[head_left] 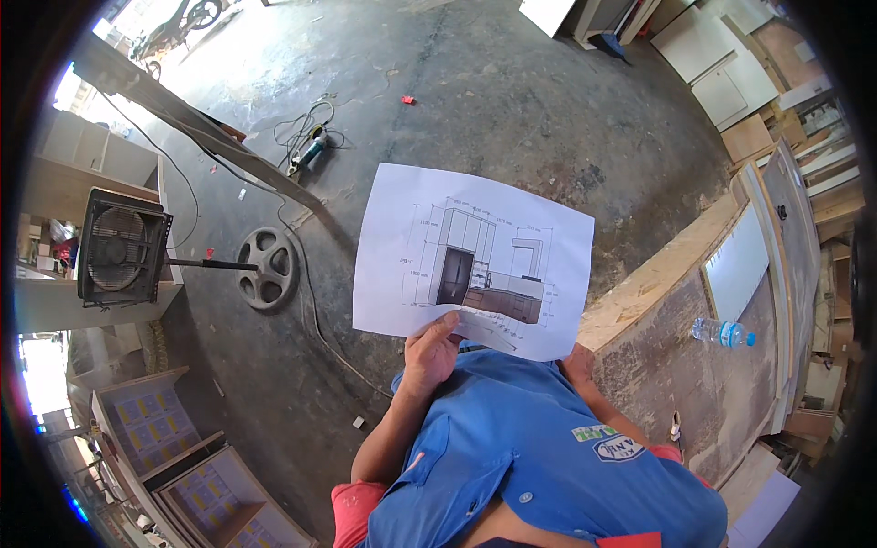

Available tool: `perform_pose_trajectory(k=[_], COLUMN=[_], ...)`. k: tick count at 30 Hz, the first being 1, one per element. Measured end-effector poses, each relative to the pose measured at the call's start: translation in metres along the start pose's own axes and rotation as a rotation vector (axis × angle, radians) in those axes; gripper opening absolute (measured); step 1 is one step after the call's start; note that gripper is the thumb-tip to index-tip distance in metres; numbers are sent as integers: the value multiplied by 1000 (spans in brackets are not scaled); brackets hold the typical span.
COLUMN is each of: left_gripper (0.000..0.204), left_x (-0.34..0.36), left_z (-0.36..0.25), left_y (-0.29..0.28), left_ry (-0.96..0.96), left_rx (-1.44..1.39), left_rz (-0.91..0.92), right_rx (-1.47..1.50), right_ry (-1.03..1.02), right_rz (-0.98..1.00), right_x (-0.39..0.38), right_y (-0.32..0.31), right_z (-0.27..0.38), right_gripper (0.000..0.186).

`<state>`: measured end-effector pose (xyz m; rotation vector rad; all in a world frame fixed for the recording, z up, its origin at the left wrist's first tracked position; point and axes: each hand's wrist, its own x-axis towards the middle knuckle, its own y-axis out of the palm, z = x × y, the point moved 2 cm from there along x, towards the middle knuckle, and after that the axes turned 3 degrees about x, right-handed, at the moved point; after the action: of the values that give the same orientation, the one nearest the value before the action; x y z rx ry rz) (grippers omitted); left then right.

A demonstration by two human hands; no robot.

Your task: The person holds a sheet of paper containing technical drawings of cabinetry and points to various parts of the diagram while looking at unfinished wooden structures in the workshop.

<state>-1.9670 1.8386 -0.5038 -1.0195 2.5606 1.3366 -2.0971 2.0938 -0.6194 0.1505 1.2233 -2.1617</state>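
Holding a printed sheet [475, 248] before the blue shirt [539, 429], over the floor [493, 119].
Set with long axis left to right, slanting slightly down to the right, drawing [498, 306] pointing its top away from the shirt; pinched at the near edge in the left hand [431, 356], forearm [384, 447] slanting up and inward, thumb [447, 322] on top, the rest mostly hidden beneath; reaching with the right hand [577, 365] to the near right corner, partly covered, grip impossible to tell; beyond, a bottle [723, 332] on its side on a board [653, 388] at right, a fan [121, 248] at left; farther, a grinder [311, 152]; cut off at top left, a motorbike [174, 35] in glare.
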Motion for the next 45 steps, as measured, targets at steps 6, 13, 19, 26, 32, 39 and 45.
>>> perform_pose_trajectory(k=[6, 13, 19, 26, 32, 39, 45], left_gripper=[29, 28, 27, 25, 26, 32, 32], left_x=[0, 1, 2, 2, 1, 1, 2], left_z=[-3, -2, -1, -4, -6, -4, -3], left_y=[6, 6, 6, 10, 12, 8, 4], left_ry=[9, 10, -1, -3, 16, 7, 9], left_rx=[-3, 0, 15, 17, 14, 62, 82], left_rz=[13, 8, -14, 1, 10, -17, -6], right_rx=[9, 2, -49, -86, -112, -177, -143], right_ry=[10, -32, -60, -71, -98, -112, -106], right_rz=[6, -35, -22, -8, 8, 81, 19], right_x=[-1, -1, 0, 1, 0, 1, 3], right_y=[-4, 2, 4, 6, 6, 8, 10], right_z=[4, -5, -7, -7, -9, -14, -12], right_gripper=[27, 22, 14, 14, 15, 17, 15])
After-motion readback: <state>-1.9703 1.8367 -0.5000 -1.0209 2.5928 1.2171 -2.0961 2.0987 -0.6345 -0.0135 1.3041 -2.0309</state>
